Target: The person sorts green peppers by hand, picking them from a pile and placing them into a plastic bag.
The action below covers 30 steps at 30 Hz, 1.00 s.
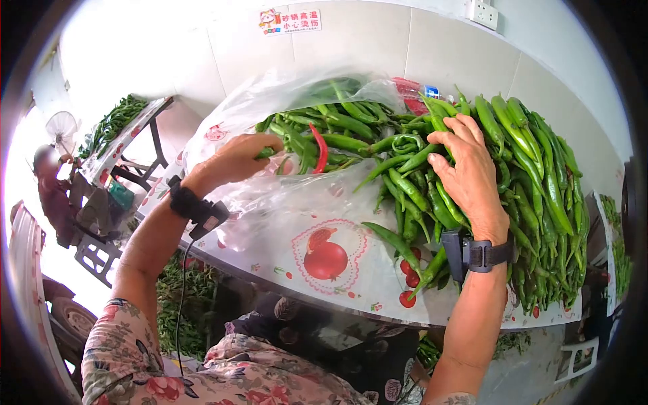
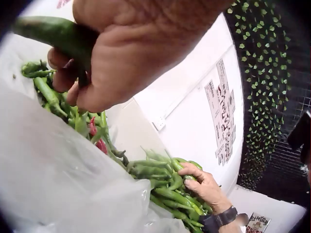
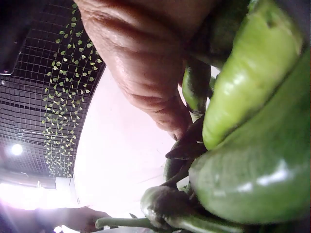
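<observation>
My left hand (image 1: 233, 158) holds a green chili pepper (image 2: 53, 34) above the near edge of a clear plastic bag (image 1: 236, 196). Long green chili peppers (image 1: 344, 121) fill the bag's mouth, and one red chili pepper (image 1: 319, 150) lies on top of them. On the right, my right hand (image 1: 466, 169) rests over a large heap of loose green chili peppers (image 1: 540, 189), its thumb and fingers apart. The right wrist view shows its thumb against a dark pepper, close beside a light green chili pepper (image 3: 248, 73); its other fingers are mostly hidden there.
A fruit-print cloth (image 1: 270, 250) covers the table, which stands against a tiled wall (image 1: 371, 40). Another table with green produce (image 1: 115, 125) stands at the left, where a person (image 1: 54, 189) sits near a fan. Leafy greens (image 1: 182, 304) lie below the table's front edge.
</observation>
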Tool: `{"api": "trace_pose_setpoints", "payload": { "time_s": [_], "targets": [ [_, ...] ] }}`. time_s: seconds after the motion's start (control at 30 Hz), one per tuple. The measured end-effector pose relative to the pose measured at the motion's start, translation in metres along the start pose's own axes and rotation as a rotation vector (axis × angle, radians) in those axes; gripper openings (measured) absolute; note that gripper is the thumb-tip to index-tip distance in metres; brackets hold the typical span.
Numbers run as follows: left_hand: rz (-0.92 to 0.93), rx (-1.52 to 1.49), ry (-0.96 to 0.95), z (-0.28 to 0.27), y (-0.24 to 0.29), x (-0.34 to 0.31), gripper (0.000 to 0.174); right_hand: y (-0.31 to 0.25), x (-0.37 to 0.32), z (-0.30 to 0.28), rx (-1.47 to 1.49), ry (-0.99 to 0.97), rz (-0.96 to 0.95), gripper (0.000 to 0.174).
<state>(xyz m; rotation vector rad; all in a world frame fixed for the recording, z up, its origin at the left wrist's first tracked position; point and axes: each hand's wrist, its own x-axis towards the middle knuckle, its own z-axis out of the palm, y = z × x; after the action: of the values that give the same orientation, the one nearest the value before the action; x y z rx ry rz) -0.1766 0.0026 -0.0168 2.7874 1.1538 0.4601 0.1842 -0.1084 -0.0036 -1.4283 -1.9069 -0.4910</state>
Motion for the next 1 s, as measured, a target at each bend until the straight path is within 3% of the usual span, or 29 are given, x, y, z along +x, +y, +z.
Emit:
{"api": "trace_pose_setpoints", "payload": {
  "time_s": [0.03, 0.13, 0.17, 0.27, 0.37, 0.6, 0.77, 0.87, 1.0],
  "targets": [
    [0.086, -0.022, 0.031, 0.004, 0.002, -0.001, 0.034, -0.001, 0.0, 0.0, -0.007, 0.002, 0.004, 0.024],
    [-0.028, 0.03, -0.213, 0.014, 0.009, -0.001, 0.041, 0.001, 0.0, 0.0, -0.013, 0.0, 0.006, 0.025],
    [-0.067, 0.062, -0.185, 0.018, 0.011, -0.001, 0.041, 0.001, 0.0, 0.0, -0.014, 0.0, 0.006, 0.025],
    [0.08, -0.057, -0.007, 0.021, 0.003, 0.0, 0.033, 0.002, 0.0, 0.001, -0.016, 0.001, 0.002, 0.025],
    [-0.042, -0.037, -0.11, 0.002, 0.013, 0.0, 0.025, 0.001, 0.0, 0.001, -0.016, 0.002, 0.007, 0.026],
    [0.05, -0.043, -0.01, -0.031, 0.043, 0.002, 0.018, 0.001, 0.0, 0.001, -0.01, 0.007, -0.003, 0.026],
    [-0.033, 0.005, -0.042, -0.05, 0.051, 0.012, 0.02, 0.001, 0.0, 0.0, 0.009, 0.014, 0.005, 0.025],
    [0.058, -0.066, 0.045, -0.052, 0.061, 0.024, 0.019, 0.0, 0.001, 0.0, 0.002, 0.015, 0.0, 0.025],
    [-0.043, -0.231, 0.094, -0.054, 0.099, 0.047, 0.019, 0.001, 0.0, 0.0, -0.01, 0.02, -0.004, 0.026]
  ]
}}
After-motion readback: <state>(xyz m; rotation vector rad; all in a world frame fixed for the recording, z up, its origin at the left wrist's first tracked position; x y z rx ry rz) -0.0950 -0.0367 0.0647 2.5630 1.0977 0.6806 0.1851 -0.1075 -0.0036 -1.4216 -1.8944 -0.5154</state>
